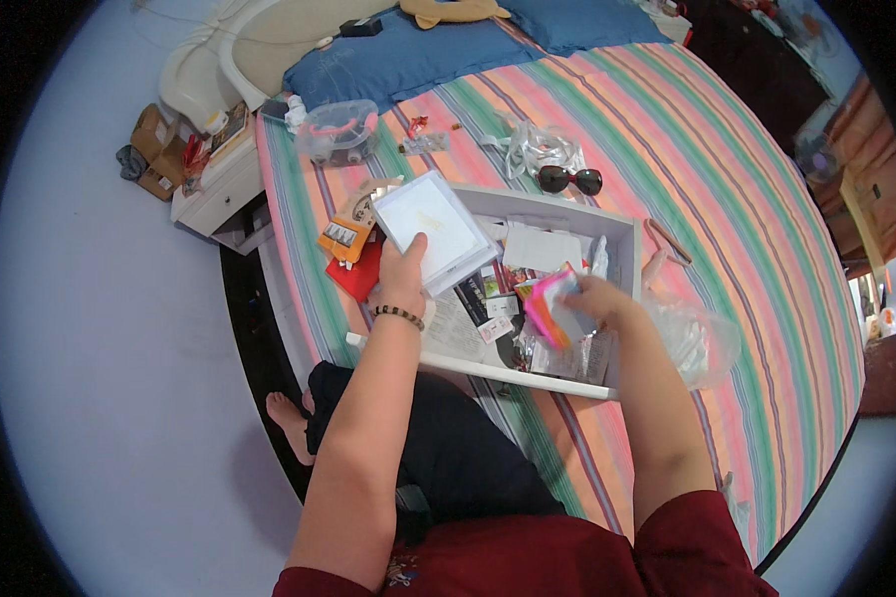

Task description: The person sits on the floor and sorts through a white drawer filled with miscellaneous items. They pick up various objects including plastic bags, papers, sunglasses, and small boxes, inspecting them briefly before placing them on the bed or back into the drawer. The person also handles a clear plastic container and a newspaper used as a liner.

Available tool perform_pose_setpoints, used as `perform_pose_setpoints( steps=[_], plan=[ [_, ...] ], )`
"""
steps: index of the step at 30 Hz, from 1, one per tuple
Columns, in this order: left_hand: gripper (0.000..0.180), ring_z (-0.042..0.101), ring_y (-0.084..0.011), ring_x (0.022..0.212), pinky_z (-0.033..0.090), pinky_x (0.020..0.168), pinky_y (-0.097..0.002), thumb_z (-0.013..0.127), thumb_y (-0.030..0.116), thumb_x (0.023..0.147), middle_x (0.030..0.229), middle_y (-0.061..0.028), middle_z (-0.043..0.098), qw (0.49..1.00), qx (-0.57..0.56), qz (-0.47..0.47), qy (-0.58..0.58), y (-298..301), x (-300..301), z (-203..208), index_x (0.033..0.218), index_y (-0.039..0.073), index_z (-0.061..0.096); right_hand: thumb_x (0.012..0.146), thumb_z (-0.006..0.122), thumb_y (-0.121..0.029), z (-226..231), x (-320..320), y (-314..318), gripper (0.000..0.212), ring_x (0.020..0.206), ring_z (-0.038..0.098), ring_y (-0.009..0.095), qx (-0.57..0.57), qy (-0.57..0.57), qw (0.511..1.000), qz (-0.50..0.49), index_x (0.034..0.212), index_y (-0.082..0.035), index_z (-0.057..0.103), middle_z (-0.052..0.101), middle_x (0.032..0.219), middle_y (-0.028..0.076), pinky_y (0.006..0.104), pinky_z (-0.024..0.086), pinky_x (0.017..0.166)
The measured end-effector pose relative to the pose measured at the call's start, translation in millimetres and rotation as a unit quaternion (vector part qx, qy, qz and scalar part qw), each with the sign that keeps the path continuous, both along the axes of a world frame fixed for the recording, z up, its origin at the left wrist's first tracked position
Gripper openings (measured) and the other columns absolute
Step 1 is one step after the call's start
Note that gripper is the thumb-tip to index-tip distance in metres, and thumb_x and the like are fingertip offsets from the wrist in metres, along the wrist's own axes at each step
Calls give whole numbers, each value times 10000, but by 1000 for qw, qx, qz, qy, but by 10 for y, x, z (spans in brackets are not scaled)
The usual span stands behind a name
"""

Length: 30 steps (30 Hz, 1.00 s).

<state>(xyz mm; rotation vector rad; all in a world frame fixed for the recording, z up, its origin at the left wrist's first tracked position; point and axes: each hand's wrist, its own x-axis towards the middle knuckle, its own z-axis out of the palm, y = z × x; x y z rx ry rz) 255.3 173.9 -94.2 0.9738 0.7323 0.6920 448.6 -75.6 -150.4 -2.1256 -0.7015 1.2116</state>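
Observation:
My left hand (pixel 403 274), with a beaded bracelet at the wrist, grips a flat white square box (pixel 436 224) by its near edge, over the left part of a white drawer (pixel 622 254) lying on the bed. My right hand (pixel 604 301) is closed on a small pink, orange and white packet (pixel 548 303) above the drawer's right half. Cards, papers and small packages fill the drawer, among them a white card (pixel 543 246) and a black card (pixel 471 297). The box hides the drawer's far left corner.
Left of the drawer lie an orange pack (pixel 340 239) and a red envelope (pixel 358 277). Beyond it are a clear plastic box (pixel 338 132), white straps (pixel 543 149) and sunglasses (pixel 569 180). A clear plastic bag (pixel 702 343) and a brown comb-like stick (pixel 669 242) lie to the right.

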Motion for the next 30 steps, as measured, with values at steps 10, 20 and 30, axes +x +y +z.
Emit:
perform_pose_setpoints(
  steps=[10, 20, 30],
  plan=[
    [411, 530, -226, 1032, 441, 865, -337, 542, 41, 867, 1174, -121, 521, 999, -37, 10, -34, 7, -5, 43, 1246, -15, 392, 886, 578, -225, 623, -173, 212, 380, 881, 609, 200, 242, 265, 898, -254, 1190, -13, 495, 615, 1034, 88, 363, 504, 764],
    [409, 527, -227, 1044, 433, 872, -336, 538, 37, 864, 1178, -122, 519, 998, -43, 19, -51, -24, -17, 118, 1244, -27, 401, 875, 456, -161, 205, 90, 192, 269, 821, 620, 263, 167, 347, 803, -455, 1051, 29, 531, 615, 988, 151, 388, 514, 711],
    [403, 528, -225, 1026, 430, 864, -334, 544, 49, 858, 1163, -125, 521, 996, -44, 51, -55, 8, -10, 69, 1225, -36, 402, 913, 483, -234, 369, -401, 509, 375, 1030, 553, 281, 198, 360, 884, -221, 1206, -4, 442, 531, 1168, 136, 424, 464, 856]
  ],
)
